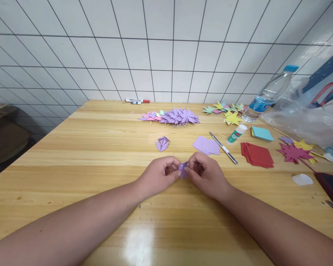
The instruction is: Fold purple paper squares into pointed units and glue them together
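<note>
Between my two hands is a small piece of folded purple paper point(182, 170), held just above the wooden table point(105, 162). My left hand point(161, 173) pinches its left side between thumb and forefinger. On the opposite side, my right hand point(207, 173) grips it the same way, covering part of the folds. A separate folded purple piece point(162, 144) lies beyond my left hand. Flat purple paper squares point(205, 145) lie beyond my right hand, with a utility knife point(223, 147) beside them.
Purple paper leaves point(180, 117) are heaped at the back, near markers point(137, 101). To the right are a glue stick point(236, 134), red paper squares point(256, 155), blue paper point(262, 133), a water bottle point(269, 96), a plastic bag point(291, 118) and a dark red leaf point(294, 152). A tiled wall stands behind.
</note>
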Motion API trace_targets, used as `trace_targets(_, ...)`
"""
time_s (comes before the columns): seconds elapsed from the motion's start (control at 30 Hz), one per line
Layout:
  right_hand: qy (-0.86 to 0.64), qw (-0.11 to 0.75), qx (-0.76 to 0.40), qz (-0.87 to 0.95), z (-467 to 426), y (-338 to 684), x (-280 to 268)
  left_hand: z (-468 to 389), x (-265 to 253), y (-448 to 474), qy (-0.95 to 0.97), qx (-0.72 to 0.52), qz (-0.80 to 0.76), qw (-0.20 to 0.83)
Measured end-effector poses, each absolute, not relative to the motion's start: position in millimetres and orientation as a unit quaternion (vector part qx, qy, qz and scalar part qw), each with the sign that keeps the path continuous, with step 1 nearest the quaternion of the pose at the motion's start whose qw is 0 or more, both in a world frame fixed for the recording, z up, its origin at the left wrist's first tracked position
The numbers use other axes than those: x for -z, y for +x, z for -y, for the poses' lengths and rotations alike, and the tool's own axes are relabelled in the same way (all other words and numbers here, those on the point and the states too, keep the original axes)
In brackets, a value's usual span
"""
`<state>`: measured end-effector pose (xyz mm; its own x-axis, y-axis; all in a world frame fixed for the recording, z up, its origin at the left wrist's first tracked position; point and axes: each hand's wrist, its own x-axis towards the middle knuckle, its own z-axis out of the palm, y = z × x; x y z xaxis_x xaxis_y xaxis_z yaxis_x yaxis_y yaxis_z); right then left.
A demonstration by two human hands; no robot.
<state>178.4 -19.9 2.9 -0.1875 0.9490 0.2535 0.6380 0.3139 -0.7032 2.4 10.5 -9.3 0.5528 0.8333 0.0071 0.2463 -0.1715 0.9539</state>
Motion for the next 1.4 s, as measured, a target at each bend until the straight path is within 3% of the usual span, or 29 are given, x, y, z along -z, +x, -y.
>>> trace_targets(0.13, -0.532, 0.327, -0.292, 0.724, 21, 177, -3, -10, 8, 2, 0.707, -0.287, -0.368, 0.532)
trace_targets(1.07, -0.534, 0.378, -0.35, 0.67, 18, 177, 0, -13, 8, 3, 0.667, -0.307, -0.412, 0.539)
trace_targets(1.4, -0.488, 0.402, -0.474, 0.614, 16, 180, 7, -16, 4, 2, 0.627, -0.316, -0.403, 0.587)
